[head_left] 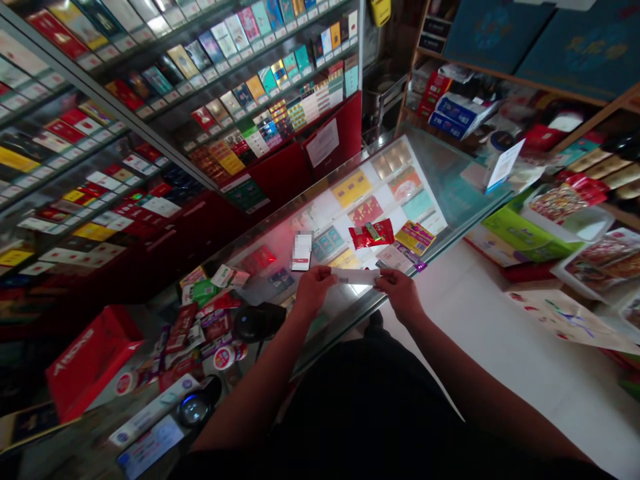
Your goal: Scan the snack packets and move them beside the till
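Note:
Between my two hands stretches a narrow white strip with a barcode (356, 276), level above the edge of a glass display counter (340, 320). My left hand (315, 291) pinches its left end, close to the barcode. The opposite end is pinched by my right hand (401, 293). Whether the strip is paper or a flat pack, I cannot tell. Just beyond my left hand a phone (301, 252) lies on the glass. Past the strip lie a red snack packet (371, 234), a yellow and pink pack (415, 238) and a pale pack (395, 257).
A black barcode scanner (257, 323) stands beside my left forearm, near a heap of snacks and gum tubs (230, 357). Farther left is a red box (93, 360). Shelves of cigarette packs (260, 93) line the back. Goods cartons (525, 230) stand at the right.

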`<state>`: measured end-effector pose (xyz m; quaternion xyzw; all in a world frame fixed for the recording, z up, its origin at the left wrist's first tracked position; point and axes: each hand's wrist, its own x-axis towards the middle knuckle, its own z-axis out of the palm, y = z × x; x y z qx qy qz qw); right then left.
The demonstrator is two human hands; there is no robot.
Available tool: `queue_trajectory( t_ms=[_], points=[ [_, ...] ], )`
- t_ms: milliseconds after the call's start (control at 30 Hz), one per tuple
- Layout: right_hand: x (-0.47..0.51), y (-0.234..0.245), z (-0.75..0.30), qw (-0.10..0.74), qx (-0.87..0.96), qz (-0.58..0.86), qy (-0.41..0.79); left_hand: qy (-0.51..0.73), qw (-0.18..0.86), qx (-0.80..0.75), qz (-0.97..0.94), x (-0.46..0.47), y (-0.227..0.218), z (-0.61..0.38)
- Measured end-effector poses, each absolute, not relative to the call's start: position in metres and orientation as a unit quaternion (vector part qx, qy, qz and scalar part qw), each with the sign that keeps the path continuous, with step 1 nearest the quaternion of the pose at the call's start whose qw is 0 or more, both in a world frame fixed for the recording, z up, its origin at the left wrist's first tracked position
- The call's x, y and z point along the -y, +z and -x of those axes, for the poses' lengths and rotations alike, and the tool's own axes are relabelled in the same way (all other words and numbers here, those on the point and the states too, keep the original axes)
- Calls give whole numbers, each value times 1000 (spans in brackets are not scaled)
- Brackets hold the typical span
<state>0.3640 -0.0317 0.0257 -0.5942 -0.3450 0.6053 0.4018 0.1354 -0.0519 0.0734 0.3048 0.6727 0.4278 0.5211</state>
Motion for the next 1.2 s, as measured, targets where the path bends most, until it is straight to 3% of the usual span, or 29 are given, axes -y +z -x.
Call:
queue_trajectory(
  t_ms=[533, 1200],
  points=[
    [43, 58, -271, 436, 355, 540, 626, 443, 491, -666, -345, 85, 121, -43],
    [67, 65, -167, 423, 403, 530, 614, 429, 450, -664, -415, 101, 109, 69]
  ],
)
